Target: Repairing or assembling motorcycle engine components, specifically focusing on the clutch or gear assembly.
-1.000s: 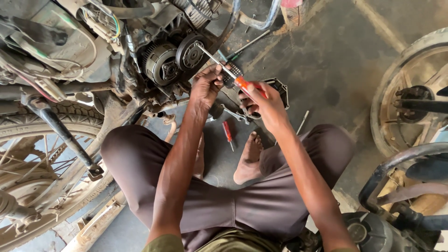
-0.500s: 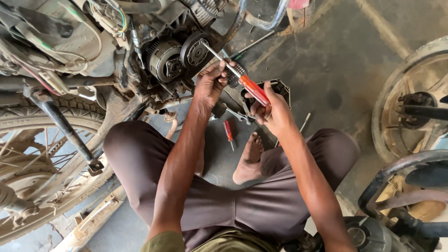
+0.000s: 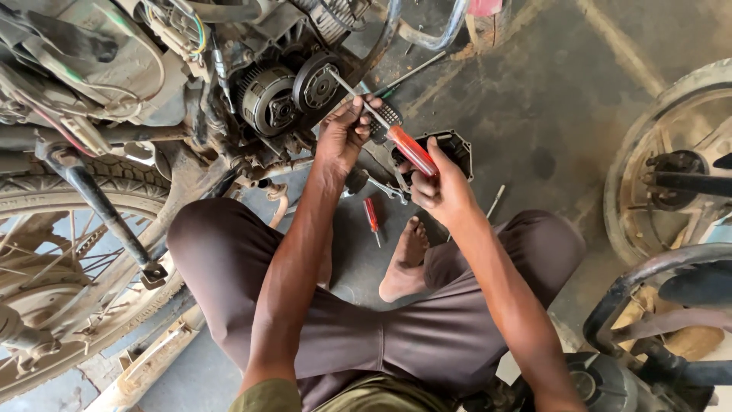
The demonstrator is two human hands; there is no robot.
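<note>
My right hand [image 3: 441, 186] grips the red handle of a long screwdriver [image 3: 410, 149]. Its metal shaft runs up-left to a round black engine part [image 3: 316, 82] on the motorcycle [image 3: 152, 61]. My left hand [image 3: 343, 136] pinches the shaft partway along, fingers closed around it, just below the exposed clutch assembly [image 3: 267, 99]. I sit on the floor with knees apart and a bare foot [image 3: 404, 259] between them.
A small red screwdriver [image 3: 371, 216] lies on the concrete floor by my foot. A black engine cover [image 3: 451, 146] and a thin metal rod [image 3: 494, 201] lie behind my right hand. A spoked rear wheel [image 3: 61, 259] is at left. Another wheel [image 3: 671, 168] stands at right.
The right hand drew back down the screwdriver to its red handle. The left hand stayed on the shaft near the engine. The view shifted slightly.
</note>
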